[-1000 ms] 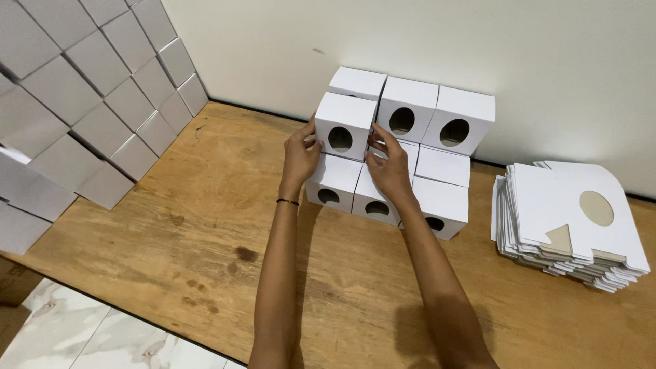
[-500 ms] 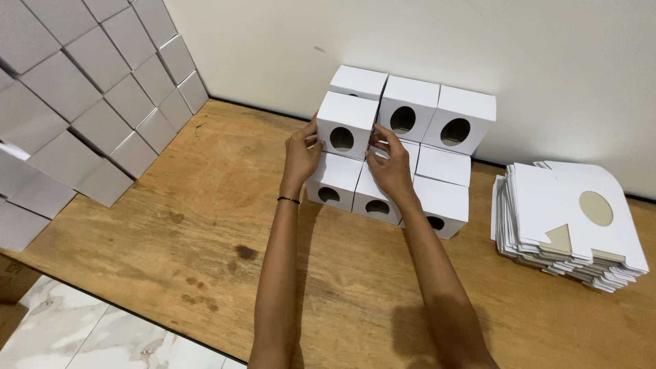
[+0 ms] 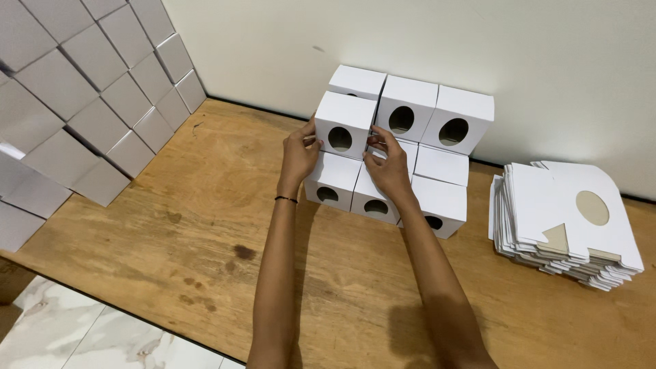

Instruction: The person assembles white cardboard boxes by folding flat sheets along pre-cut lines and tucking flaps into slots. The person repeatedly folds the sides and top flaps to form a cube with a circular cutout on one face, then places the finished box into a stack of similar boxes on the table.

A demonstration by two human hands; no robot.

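A small white cardboard box (image 3: 344, 124) with a round hole in its front sits on the upper row of a stack of like boxes (image 3: 437, 164) against the wall. My left hand (image 3: 298, 154) grips its left side. My right hand (image 3: 387, 166) holds its right lower edge, fingers in front of the boxes below. The held box rests on a lower box (image 3: 332, 180) at the stack's left end.
A pile of flat white box blanks (image 3: 567, 222) with oval cut-outs lies at the right on the wooden table (image 3: 191, 225). A wall of stacked white boxes (image 3: 89, 102) rises at the left. Tiled floor (image 3: 82, 335) shows below the table edge.
Almost nothing: both hands stay on the top-left box, with only a slight shift of the fingers.
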